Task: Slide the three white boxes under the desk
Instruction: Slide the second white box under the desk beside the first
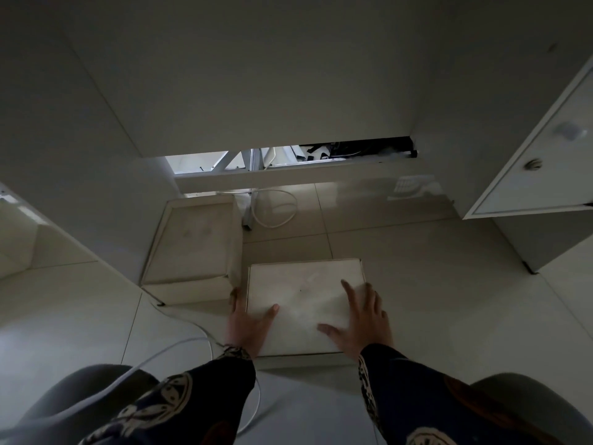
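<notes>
A flat white box (305, 293) lies on the tiled floor at the mouth of the desk's leg space. My left hand (248, 322) holds its near left corner, thumb on the lid and fingers down the left side. My right hand (362, 319) lies flat on the lid's near right part, fingers spread. To the left and further in sits another white box (195, 242), apparently stacked on a second one whose front edge (189, 292) shows beneath. The underside of the desk (256, 75) fills the upper view.
White cables (189, 343) run over the floor left of the box, and another cable loops at the back (276, 213). A white cabinet with a round knob (532, 163) stands to the right, a desk side panel (73, 194) to the left. My knees frame the bottom.
</notes>
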